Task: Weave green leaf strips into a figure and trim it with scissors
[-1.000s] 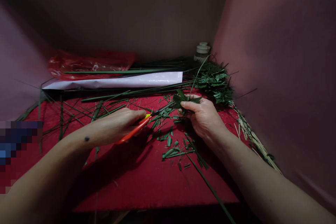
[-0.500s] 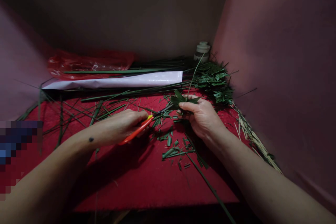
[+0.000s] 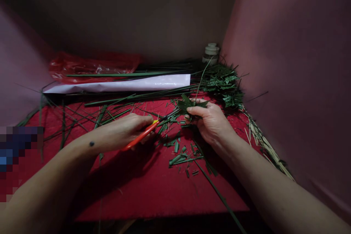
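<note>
My left hand is closed around orange-handled scissors, with a bit of yellow showing near the pivot. Their dark blades point right, toward a folded green leaf piece. That leaf piece is pinched between the thumb and fingers of my right hand; a thin stem rises from it. Whether the blade tips touch the leaf I cannot tell. Green leaf clippings lie scattered on the red cloth below both hands.
Along the back lie a red plastic bag, a white rolled sheet and long green strips. A heap of finished-looking leaf shapes sits at the back right, near a small white-lidded jar. Pale stalks line the right wall.
The scissors and my left hand have drawn slightly left, away from the leaf piece. My right hand keeps its pinch, almost unmoved.
</note>
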A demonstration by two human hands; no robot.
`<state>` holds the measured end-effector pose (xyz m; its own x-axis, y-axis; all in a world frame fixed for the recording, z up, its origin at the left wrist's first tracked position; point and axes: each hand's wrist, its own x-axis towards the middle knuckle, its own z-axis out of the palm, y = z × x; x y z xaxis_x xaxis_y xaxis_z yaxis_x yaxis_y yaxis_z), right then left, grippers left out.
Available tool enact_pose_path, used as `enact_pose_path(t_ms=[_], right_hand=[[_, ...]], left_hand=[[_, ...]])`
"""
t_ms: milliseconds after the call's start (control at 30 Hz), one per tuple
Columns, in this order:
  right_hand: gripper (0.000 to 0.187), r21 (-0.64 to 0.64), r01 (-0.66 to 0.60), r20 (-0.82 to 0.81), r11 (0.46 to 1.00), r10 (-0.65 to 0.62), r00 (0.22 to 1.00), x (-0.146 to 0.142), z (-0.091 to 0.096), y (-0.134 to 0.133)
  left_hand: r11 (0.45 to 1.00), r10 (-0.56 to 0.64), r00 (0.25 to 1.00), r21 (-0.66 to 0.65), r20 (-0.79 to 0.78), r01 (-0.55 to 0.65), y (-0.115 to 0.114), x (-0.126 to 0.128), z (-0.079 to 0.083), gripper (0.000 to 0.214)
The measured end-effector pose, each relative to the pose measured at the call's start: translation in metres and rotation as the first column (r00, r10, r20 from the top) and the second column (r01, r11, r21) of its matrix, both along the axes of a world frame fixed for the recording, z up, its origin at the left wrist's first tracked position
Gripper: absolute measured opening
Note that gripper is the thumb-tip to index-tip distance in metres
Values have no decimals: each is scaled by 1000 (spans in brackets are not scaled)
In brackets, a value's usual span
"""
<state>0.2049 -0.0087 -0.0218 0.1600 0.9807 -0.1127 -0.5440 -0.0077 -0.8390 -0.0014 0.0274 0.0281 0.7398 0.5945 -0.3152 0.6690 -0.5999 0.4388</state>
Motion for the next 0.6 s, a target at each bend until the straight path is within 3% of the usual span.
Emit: enact_pose_path(t_ms=[100,300,600], right_hand=[[21,-5,1,0,1000,-1,1000,0,1,0],[24,-4,-8,-1,1000,8,1000,1,1,1],[25,13,-7,-2,1000,7,1000,3,1,1]], left_hand=[[1000,4,1000,-30,-13,-4,0,0,0,31],[977,58,998,-208,22,-52,2,-2,-3,24],[988,72,997,-134,10,-70,2,-4,-3,26]])
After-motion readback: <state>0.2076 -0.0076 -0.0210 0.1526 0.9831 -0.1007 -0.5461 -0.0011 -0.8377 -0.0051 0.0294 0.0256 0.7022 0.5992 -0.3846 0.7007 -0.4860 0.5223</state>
